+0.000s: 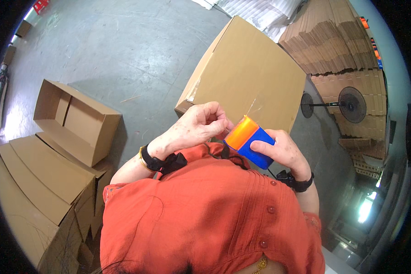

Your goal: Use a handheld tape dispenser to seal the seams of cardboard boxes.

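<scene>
My right hand (281, 148) grips a blue and orange tape dispenser (260, 147), its thumb lying across the blue side. The dispenser is tilted in front of my chest, at the near edge of a big closed cardboard box (246, 68). My left hand (201, 123) is closed in a pinch at the dispenser's orange end, where a bit of clear tape (229, 129) shows by the fingertips. A thin clear strip (254, 106) glints beyond the orange tip, against the box. Black straps circle both wrists.
At the left, an open cardboard box (77, 121) sits beside large stacked cardboard pieces (41, 178). Bundles of flattened cardboard (329, 39) rise at the far right, near a black fan (351, 104). White wrapped material (260, 16) lies behind the big box on the grey floor (132, 50).
</scene>
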